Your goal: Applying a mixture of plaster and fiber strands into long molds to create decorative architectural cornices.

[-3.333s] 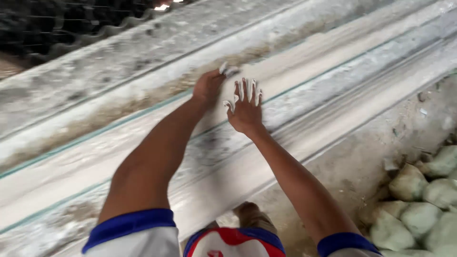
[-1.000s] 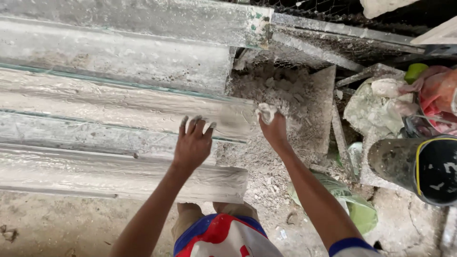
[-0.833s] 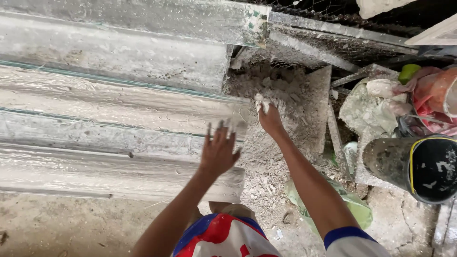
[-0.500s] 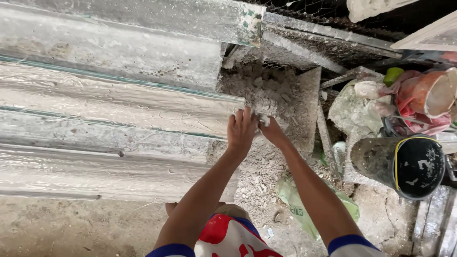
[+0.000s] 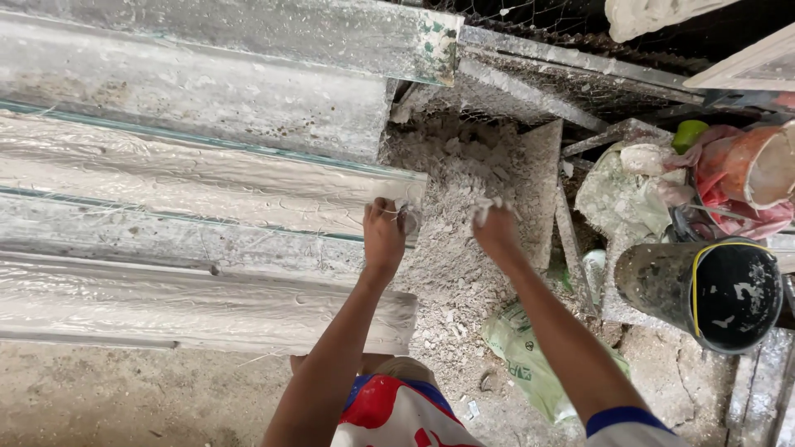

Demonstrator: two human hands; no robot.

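My left hand sits at the right end of a long white plaster moulding and pinches pale fibres at its edge. My right hand hovers just right of it over a heap of grey plaster rubble, closed on a small wad of white fibre. The moulding lies among several long ribbed strips that run off to the left.
A black bucket lies on its side at the right. Behind it are an orange-red tub and crumpled plastic bags. A green bag lies on the dusty floor near my legs. Wire mesh lines the far edge.
My view swung to the right end of the mouldings. My left hand slid from flat on the strip to its end, met my right hand, and the two have now drawn apart with fibre.
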